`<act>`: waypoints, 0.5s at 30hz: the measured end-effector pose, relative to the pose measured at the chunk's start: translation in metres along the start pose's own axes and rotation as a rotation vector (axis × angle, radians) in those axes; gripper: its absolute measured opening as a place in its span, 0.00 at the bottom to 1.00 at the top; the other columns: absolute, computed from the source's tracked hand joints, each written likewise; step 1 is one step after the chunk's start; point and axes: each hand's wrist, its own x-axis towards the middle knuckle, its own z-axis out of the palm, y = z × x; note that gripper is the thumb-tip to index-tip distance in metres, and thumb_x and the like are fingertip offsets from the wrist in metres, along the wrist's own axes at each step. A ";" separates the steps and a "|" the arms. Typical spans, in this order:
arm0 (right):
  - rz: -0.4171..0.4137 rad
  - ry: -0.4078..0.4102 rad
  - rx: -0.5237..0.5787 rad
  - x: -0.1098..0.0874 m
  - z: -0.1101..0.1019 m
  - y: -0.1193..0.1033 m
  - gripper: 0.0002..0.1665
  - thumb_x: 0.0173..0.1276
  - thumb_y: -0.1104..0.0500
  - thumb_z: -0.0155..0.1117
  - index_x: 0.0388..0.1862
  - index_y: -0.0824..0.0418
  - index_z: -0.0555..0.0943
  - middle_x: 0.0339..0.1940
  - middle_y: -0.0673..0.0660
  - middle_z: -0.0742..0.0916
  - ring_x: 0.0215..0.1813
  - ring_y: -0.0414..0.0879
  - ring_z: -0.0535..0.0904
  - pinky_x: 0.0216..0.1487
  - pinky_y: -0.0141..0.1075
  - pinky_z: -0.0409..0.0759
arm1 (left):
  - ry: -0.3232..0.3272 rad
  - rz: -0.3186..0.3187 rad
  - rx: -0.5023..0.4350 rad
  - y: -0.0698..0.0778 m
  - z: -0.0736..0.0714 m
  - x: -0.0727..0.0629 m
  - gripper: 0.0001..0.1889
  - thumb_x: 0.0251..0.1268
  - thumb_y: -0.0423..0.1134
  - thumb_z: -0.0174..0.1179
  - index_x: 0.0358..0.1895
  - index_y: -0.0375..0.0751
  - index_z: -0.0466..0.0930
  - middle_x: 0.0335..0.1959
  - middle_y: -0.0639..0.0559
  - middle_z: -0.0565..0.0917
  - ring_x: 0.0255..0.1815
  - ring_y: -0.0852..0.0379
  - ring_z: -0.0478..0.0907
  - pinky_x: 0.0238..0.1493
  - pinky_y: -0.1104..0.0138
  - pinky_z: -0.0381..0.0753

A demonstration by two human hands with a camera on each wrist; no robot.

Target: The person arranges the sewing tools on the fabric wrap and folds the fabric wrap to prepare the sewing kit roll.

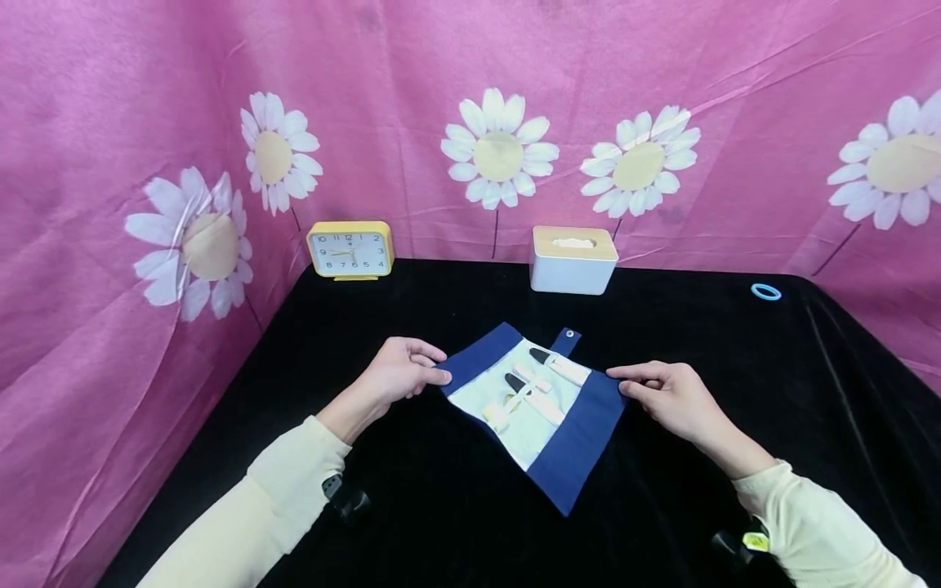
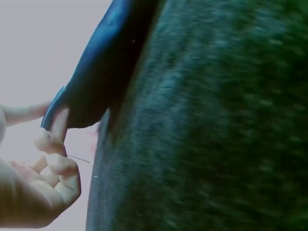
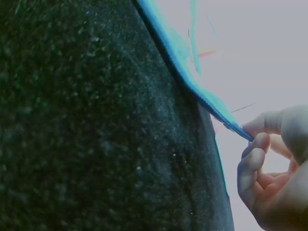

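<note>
A navy blue fabric roll-up pouch (image 1: 577,441) is spread out in the head view, its pale inner panel facing up. In the panel sit several small tools with light handles, two of them with dark pointed tips (image 1: 540,356); their exact kind is too small to tell. A snap tab (image 1: 568,338) sticks out from the far edge. My left hand (image 1: 397,369) pinches the pouch's left corner between thumb and finger. At the right corner, my right hand (image 1: 672,398) pinches the fabric likewise. Both wrist views show the pinched cloth held above the black surface.
A yellow alarm clock (image 1: 351,250) stands at the back left of the black-covered table (image 1: 441,531). Behind the pouch is a white tissue box (image 1: 573,269) with a wooden lid. A blue ring (image 1: 766,291) lies at the back right. Pink flowered cloth (image 1: 397,122) hangs around the table.
</note>
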 end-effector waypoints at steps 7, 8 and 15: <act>0.106 -0.018 0.036 -0.005 0.000 0.005 0.15 0.68 0.63 0.67 0.52 0.66 0.86 0.17 0.45 0.76 0.18 0.36 0.71 0.19 0.33 0.72 | -0.024 -0.007 0.051 -0.007 0.003 0.002 0.17 0.55 0.30 0.70 0.49 0.30 0.81 0.19 0.59 0.78 0.16 0.63 0.67 0.18 0.72 0.62; 0.117 -0.020 0.045 -0.006 0.000 0.005 0.15 0.68 0.63 0.68 0.53 0.67 0.86 0.18 0.47 0.77 0.19 0.36 0.71 0.20 0.33 0.73 | -0.028 -0.007 0.072 -0.007 0.002 0.002 0.16 0.55 0.30 0.69 0.48 0.31 0.81 0.19 0.58 0.79 0.16 0.62 0.67 0.18 0.72 0.62; 0.145 -0.021 0.080 -0.015 0.002 0.007 0.21 0.68 0.62 0.68 0.57 0.70 0.82 0.30 0.55 0.84 0.23 0.37 0.74 0.23 0.33 0.76 | 0.009 0.063 0.509 0.004 0.001 0.002 0.12 0.60 0.43 0.69 0.42 0.41 0.83 0.34 0.52 0.84 0.32 0.57 0.78 0.36 0.64 0.78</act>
